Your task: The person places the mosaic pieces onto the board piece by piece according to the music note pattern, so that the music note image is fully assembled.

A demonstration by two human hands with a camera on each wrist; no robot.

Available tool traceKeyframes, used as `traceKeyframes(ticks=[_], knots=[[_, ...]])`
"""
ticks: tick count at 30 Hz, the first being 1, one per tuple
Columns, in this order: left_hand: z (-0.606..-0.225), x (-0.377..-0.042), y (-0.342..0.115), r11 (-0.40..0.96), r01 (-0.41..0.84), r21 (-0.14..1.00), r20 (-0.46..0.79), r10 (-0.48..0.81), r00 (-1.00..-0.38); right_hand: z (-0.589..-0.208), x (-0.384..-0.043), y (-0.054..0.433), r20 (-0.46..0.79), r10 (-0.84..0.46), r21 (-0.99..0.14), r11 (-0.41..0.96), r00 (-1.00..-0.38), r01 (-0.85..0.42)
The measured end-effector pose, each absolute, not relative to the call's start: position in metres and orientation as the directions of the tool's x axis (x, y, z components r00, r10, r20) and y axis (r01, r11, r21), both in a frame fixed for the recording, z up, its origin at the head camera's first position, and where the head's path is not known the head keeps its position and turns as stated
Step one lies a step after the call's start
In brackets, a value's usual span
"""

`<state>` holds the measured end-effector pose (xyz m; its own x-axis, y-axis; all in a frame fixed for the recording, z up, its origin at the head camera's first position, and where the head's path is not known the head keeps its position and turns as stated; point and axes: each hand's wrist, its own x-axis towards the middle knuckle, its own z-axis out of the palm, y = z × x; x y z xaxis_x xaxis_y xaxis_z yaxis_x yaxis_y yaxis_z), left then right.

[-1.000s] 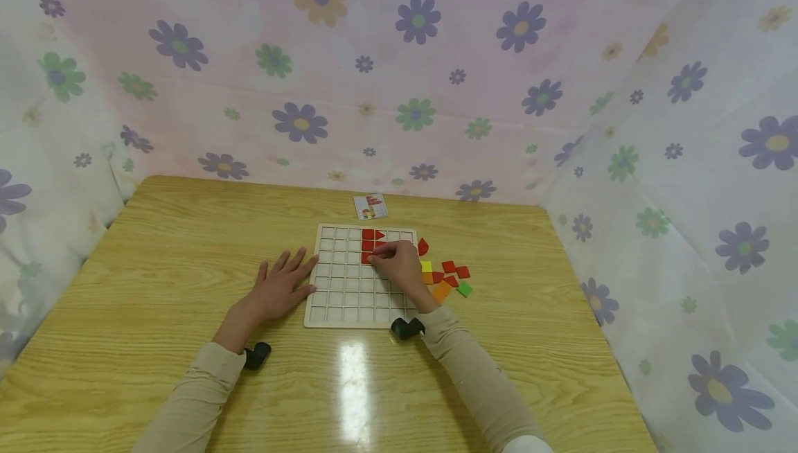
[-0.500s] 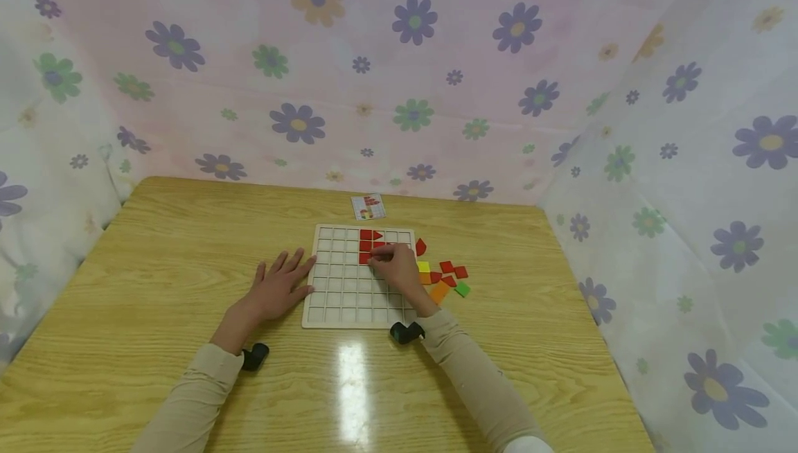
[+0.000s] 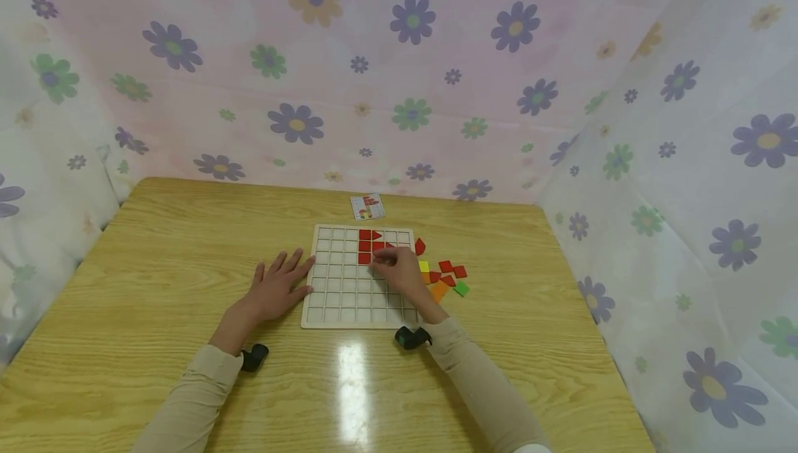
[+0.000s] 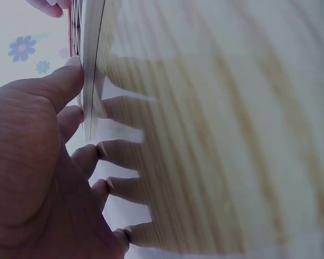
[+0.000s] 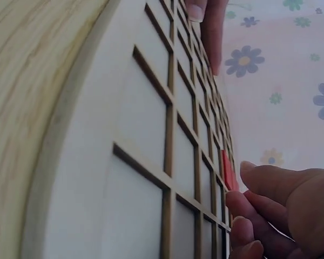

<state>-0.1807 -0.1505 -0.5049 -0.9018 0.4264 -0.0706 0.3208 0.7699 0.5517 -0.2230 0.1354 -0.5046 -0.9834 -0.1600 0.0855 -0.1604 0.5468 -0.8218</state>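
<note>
1 left hand (image 3: 272, 291): we saw its fingers spread apart on the table (image 3: 548, 328), against the board's left edge.
1 right hand (image 3: 400, 273): its fingers curled over the board (image 3: 332, 298), beside red pieces (image 3: 364, 246); we could not tell whether it pinched anything.
Red pieces: we found these in the board's far cells.
Loose pieces (image 3: 460, 271): several colours lay right of the board.
Card (image 3: 368, 207): it lay beyond the far edge.

No word, number or brand is showing legibly in any view. The pattern card (image 3: 368, 207), lying beyond the grid board (image 3: 346, 325), is bearing a small printed figure (image 3: 370, 201) in red, yellow and green; any lettering there is coming out too tiny for reading.
</note>
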Motion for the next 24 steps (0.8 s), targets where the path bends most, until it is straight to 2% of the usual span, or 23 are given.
traceKeyframes(ticks=[9, 24], knots=[[-0.505, -0.181, -0.150, 0.775, 0.323, 0.543, -0.070, 0.426, -0.902, -0.493, -0.217, 0.164, 0.079, -0.230, -0.825, 0.531, -0.970, -0.193], [-0.506, -0.181, -0.151, 0.768, 0.330, 0.549, -0.062, 0.431, -0.900, -0.478, -0.218, 0.255, -0.018, -0.146, -0.766, 0.638, -0.989, -0.080]])
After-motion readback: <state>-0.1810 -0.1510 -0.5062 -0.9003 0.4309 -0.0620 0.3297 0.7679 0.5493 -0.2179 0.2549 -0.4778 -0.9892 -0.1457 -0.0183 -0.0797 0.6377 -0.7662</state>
